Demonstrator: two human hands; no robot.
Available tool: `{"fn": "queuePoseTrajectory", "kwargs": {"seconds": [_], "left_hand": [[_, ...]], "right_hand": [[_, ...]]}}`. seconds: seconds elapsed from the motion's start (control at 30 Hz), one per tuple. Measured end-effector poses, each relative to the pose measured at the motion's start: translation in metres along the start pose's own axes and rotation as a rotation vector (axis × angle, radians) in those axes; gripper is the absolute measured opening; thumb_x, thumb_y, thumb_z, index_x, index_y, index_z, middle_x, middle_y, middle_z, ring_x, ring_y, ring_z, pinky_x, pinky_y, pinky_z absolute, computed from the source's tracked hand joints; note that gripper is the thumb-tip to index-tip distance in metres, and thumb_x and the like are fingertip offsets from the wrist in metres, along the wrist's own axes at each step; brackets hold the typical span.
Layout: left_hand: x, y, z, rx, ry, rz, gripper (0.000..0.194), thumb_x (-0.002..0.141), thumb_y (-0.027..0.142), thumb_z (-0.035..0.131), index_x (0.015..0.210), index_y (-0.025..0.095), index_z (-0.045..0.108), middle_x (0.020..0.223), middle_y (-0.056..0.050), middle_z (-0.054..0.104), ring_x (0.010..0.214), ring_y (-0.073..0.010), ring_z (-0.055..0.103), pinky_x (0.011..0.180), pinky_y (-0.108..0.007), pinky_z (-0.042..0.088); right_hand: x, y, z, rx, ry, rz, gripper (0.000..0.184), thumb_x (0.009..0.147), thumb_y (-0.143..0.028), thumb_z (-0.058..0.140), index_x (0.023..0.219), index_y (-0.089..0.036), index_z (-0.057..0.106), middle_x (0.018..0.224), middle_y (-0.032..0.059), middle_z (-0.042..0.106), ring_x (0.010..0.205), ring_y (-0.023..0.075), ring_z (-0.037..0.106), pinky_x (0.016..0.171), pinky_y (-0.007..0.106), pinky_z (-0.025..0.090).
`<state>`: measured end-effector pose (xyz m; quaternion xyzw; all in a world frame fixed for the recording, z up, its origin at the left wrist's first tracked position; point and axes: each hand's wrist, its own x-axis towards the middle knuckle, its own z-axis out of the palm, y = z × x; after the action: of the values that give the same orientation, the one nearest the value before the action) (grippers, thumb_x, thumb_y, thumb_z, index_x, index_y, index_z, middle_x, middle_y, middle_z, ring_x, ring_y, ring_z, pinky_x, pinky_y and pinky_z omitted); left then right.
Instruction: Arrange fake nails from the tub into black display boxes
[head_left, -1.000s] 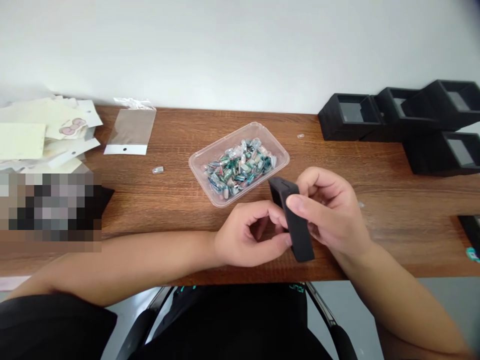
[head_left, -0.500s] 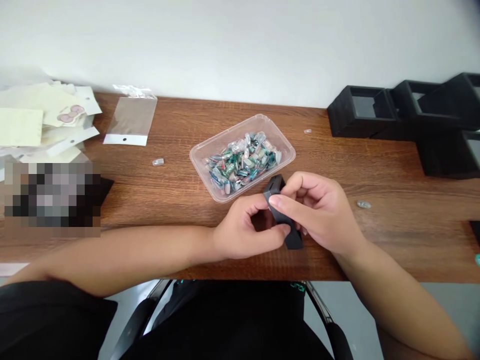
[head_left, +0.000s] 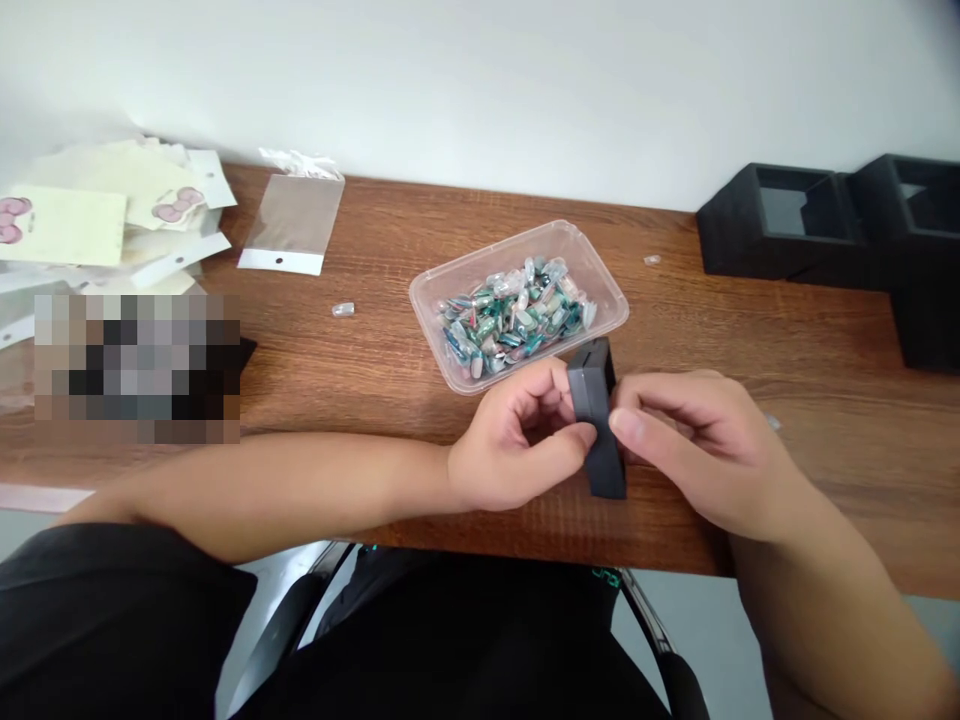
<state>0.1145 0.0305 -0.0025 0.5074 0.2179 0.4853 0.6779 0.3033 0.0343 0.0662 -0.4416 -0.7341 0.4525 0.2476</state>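
Upright above the front part of the table is a small black box, its narrow side turned toward me. My left hand grips it from the left, the thumb pressed on its near side and the fingers partly hidden behind it. My right hand is at the box's right side, thumb and fingers drawn together. Whatever those right fingers may hold is hidden. Just beyond the hands sits a clear plastic container full of press-on nails in green, blue and clear tones.
Several black boxes with clear windows stand at the back right. Cards lie piled at the left, beside a clear bag. Loose nail pieces lie on the wooden table. A pixelated patch hides something at the left.
The black box has turned more upright, and the left hand keeps hold of it. The right thumb has come off the box's near face to its right side. The view has shifted left.
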Motion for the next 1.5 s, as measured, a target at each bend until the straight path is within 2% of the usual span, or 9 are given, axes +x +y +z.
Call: {"fn": "queuePoseTrajectory", "kwargs": {"seconds": [0.17,0.3,0.43,0.6,0.77,0.9,1.0,1.23,1.5], "left_hand": [[0.003,0.005,0.0,-0.135,-0.017,-0.043,0.023,0.097,0.033,0.067,0.094,0.02,0.048,0.077,0.003,0.06,0.066,-0.0085,0.062,0.063,-0.02,0.052],[0.006,0.005,-0.001,-0.16,0.0,-0.045,0.019,0.097,0.03,0.066,0.099,0.019,0.051,0.08,0.002,0.063,0.069,-0.0092,0.065,0.061,-0.019,0.053],[0.006,0.001,-0.005,-0.113,-0.008,0.044,0.028,0.095,0.035,0.068,0.115,0.019,0.057,0.084,0.001,0.063,0.074,-0.0111,0.065,0.069,-0.023,0.055],[0.005,-0.005,-0.001,0.023,-0.106,0.101,0.032,0.091,0.021,0.072,0.117,0.021,0.054,0.094,-0.001,0.066,0.085,-0.0114,0.067,0.079,-0.023,0.056],[0.002,-0.007,0.002,0.041,-0.11,0.101,0.042,0.081,0.011,0.079,0.112,0.021,0.051,0.091,0.001,0.066,0.081,-0.01,0.067,0.076,-0.02,0.056],[0.001,-0.007,0.001,-0.017,-0.086,0.07,0.038,0.083,0.014,0.078,0.107,0.022,0.05,0.087,0.002,0.065,0.075,-0.0082,0.065,0.071,-0.018,0.054],[0.002,-0.007,0.0,-0.041,-0.079,0.049,0.036,0.085,0.018,0.078,0.104,0.022,0.048,0.083,0.003,0.063,0.074,-0.0086,0.064,0.071,-0.02,0.054],[0.0,-0.005,0.002,-0.028,-0.057,0.018,0.038,0.078,0.011,0.077,0.099,0.021,0.046,0.08,0.005,0.056,0.068,-0.0066,0.055,0.066,-0.02,0.046],[-0.006,-0.005,0.01,-0.02,-0.031,-0.035,0.039,0.072,0.008,0.07,0.092,0.022,0.04,0.079,0.007,0.045,0.067,-0.0044,0.046,0.063,-0.019,0.039]], "right_hand": [[-0.001,0.009,-0.019,-0.167,-0.296,-0.14,0.031,0.081,-0.047,0.082,0.09,-0.021,0.069,0.079,-0.0006,0.066,0.069,0.0105,0.054,0.063,0.024,0.041],[0.002,0.01,-0.012,-0.315,-0.21,-0.217,0.006,0.086,-0.022,0.072,0.083,-0.021,0.067,0.077,-0.0023,0.067,0.068,0.0093,0.057,0.066,0.024,0.043],[0.004,0.009,-0.004,-0.296,-0.063,-0.279,0.008,0.079,-0.016,0.071,0.083,-0.022,0.068,0.073,-0.0026,0.067,0.063,0.01,0.057,0.061,0.025,0.044],[0.002,0.014,-0.005,-0.002,0.206,-0.107,0.015,0.084,-0.026,0.075,0.076,-0.023,0.063,0.067,0.0,0.065,0.053,0.0103,0.053,0.048,0.026,0.042],[0.007,0.016,-0.003,0.316,0.161,0.029,0.025,0.081,-0.033,0.082,0.071,-0.022,0.063,0.065,0.0007,0.065,0.053,0.0111,0.056,0.048,0.026,0.046],[0.011,0.016,-0.002,0.42,0.054,0.128,0.027,0.081,-0.039,0.084,0.073,-0.02,0.066,0.067,0.0003,0.065,0.057,0.0112,0.059,0.053,0.024,0.05],[0.011,0.016,-0.004,0.446,-0.01,0.121,0.029,0.087,-0.042,0.078,0.074,-0.019,0.066,0.066,0.0005,0.064,0.057,0.0114,0.059,0.055,0.024,0.05],[0.007,0.013,-0.001,0.025,-0.091,-0.12,0.042,0.092,-0.033,0.069,0.057,-0.017,0.053,0.053,-0.0036,0.049,0.05,0.0057,0.039,0.049,0.021,0.032],[0.003,0.01,0.009,-0.246,-0.026,-0.274,0.043,0.097,-0.027,0.056,0.057,-0.018,0.044,0.048,-0.005,0.04,0.047,0.006,0.033,0.049,0.024,0.028]]}}
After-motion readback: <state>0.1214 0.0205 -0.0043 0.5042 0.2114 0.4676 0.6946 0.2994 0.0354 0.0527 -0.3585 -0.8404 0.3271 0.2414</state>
